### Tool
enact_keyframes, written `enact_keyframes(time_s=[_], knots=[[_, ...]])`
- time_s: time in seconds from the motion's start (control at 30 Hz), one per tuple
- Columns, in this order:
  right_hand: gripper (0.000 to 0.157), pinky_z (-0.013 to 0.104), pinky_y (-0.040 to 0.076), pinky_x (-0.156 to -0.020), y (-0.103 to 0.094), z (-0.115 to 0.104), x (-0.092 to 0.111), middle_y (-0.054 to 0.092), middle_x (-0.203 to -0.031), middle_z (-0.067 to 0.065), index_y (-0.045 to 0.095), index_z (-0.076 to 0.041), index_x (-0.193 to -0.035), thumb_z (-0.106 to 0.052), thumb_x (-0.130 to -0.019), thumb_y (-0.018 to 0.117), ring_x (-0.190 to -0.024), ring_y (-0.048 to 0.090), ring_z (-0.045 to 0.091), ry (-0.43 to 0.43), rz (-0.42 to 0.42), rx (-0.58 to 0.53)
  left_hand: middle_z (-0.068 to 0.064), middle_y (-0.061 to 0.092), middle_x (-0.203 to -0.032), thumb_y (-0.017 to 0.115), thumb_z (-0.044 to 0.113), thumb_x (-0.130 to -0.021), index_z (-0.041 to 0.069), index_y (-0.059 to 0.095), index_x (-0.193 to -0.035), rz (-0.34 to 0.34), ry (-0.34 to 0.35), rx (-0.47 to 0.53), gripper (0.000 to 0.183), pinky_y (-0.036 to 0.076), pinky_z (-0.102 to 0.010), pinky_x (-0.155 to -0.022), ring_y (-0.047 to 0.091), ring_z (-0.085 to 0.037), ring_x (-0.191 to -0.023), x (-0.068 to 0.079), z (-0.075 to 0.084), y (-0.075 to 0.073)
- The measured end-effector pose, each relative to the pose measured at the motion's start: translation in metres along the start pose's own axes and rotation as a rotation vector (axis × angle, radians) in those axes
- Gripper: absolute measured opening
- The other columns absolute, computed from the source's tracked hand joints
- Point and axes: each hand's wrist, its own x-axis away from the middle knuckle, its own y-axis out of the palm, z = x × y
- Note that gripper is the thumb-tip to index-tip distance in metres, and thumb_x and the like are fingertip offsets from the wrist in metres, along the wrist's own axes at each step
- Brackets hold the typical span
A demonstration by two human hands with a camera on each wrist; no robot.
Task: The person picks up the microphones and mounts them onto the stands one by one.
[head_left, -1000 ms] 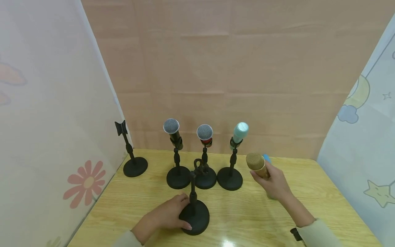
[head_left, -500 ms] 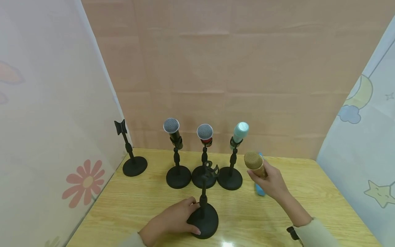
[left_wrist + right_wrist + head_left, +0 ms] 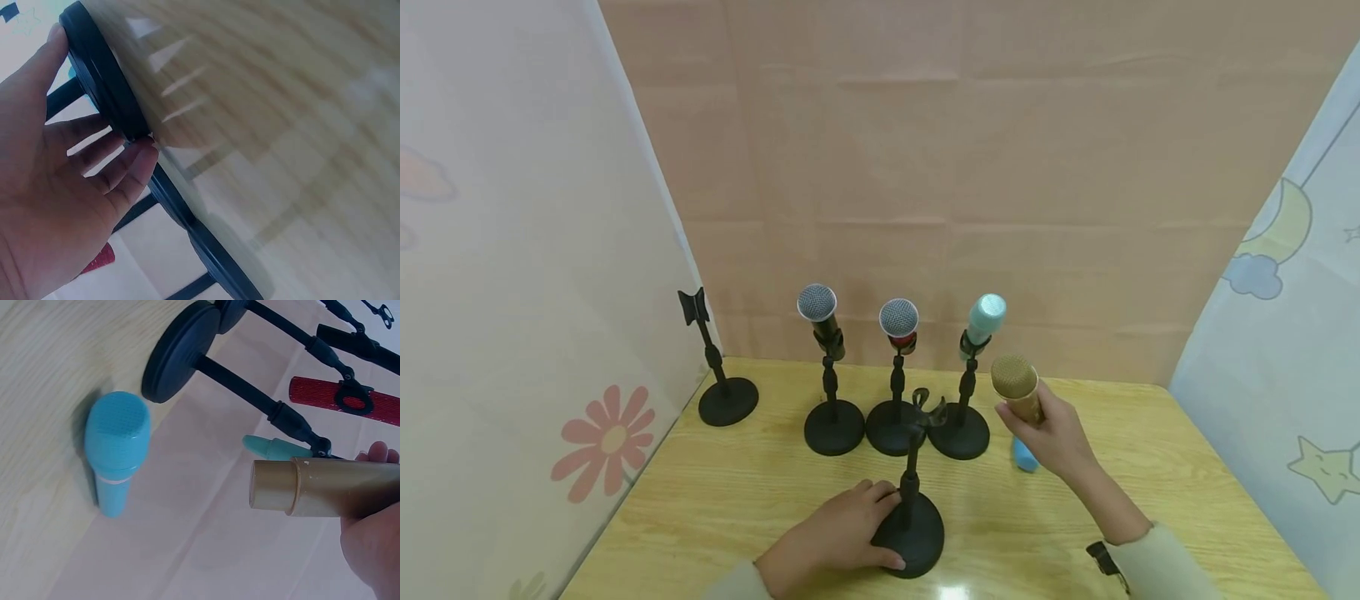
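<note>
My left hand (image 3: 857, 529) grips the round black base of a microphone stand (image 3: 913, 533), thumb on its near edge and fingers on the far side. The left wrist view shows the thumb and fingertips spanning the base's rim (image 3: 100, 69). This stand's clip, at the top of its post, has nothing in it. My right hand (image 3: 1056, 433) holds a gold microphone (image 3: 1015, 383) above the table, its mesh head pointing up and toward me. In the right wrist view the gold handle (image 3: 325, 486) sticks out past the hand. A blue microphone (image 3: 1024, 456) lies on the table below it.
Behind stand three stands with a black microphone (image 3: 817, 308), a red one with a silver head (image 3: 899, 321) and a mint one (image 3: 985, 318). Another stand (image 3: 728, 400) with a bare clip is at the back left. Papered walls (image 3: 925, 167) enclose the wooden table (image 3: 700, 508).
My left hand has slid the stand to the right, toward the gold microphone. The right hand has shifted slightly left, and more of the blue microphone has come into sight.
</note>
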Motion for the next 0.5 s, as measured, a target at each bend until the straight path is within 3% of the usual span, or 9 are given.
enact_keyframes(time_s=[0.17,0.5], knots=[[0.041,0.028,0.057,-0.069,0.001,-0.009,-0.006,0.072,-0.102,0.009,0.062,-0.006,-0.120,0.005,-0.083,0.078,-0.090,0.065,0.004,-0.022,0.013,-0.065,0.001,0.051,-0.142,0.058,0.076,-0.085,0.018,0.054,-0.148,-0.004,-0.008,-0.018,0.086,0.054,-0.028,-0.091,0.053,-0.012,-0.117,-0.004,0.011,-0.004],[0.040,0.017,0.053,-0.071,0.007,-0.028,-0.018,0.071,-0.099,0.010,0.063,-0.003,-0.115,0.011,-0.080,0.077,-0.088,0.063,0.000,-0.090,0.023,-0.184,0.000,0.053,-0.131,0.058,0.078,-0.083,0.017,0.053,-0.148,0.027,-0.041,-0.044,0.089,0.055,-0.025,-0.082,0.055,-0.012,-0.111,-0.012,0.026,0.005]])
